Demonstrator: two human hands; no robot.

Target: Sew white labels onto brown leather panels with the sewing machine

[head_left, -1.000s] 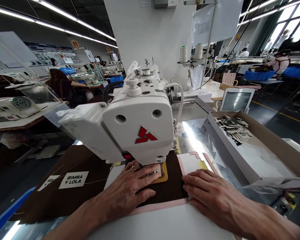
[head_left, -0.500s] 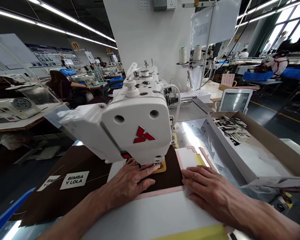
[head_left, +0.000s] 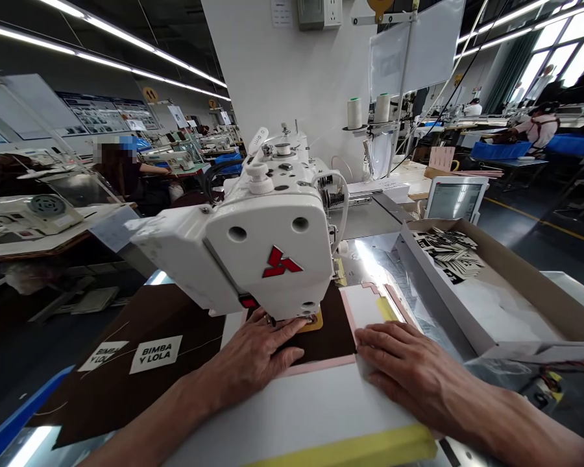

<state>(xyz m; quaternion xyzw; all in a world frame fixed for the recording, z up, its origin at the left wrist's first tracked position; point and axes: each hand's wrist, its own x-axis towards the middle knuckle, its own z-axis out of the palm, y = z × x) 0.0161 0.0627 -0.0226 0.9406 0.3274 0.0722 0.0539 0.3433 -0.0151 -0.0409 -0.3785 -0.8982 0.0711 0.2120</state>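
Observation:
In front of me stands a white sewing machine (head_left: 272,233) with a red emblem. My left hand (head_left: 257,350) lies flat beneath its head, index finger reaching to the yellow presser plate (head_left: 312,322). Under both palms is a white template board (head_left: 311,408) with pink and yellow edging. Dark brown fabric (head_left: 331,331) shows through its opening and spreads out to the left. My right hand (head_left: 409,363) rests flat on the board's right side, fingers together and stretched. Two white "BIMBA Y LOLA" labels (head_left: 156,354) lie on the fabric at left, with loose threads. The needle is hidden.
A cardboard box (head_left: 530,285) at right holds a pile of labels (head_left: 450,253). Behind it stands a small screen (head_left: 456,200). Two thread cones (head_left: 354,113) sit on a stand. A blue bin edge (head_left: 26,412) shows at lower left. Co-workers sit farther off.
The brown fabric with its labels has shifted right, and the template board has moved slightly. My hands keep nearly the same place. The view has turned a little.

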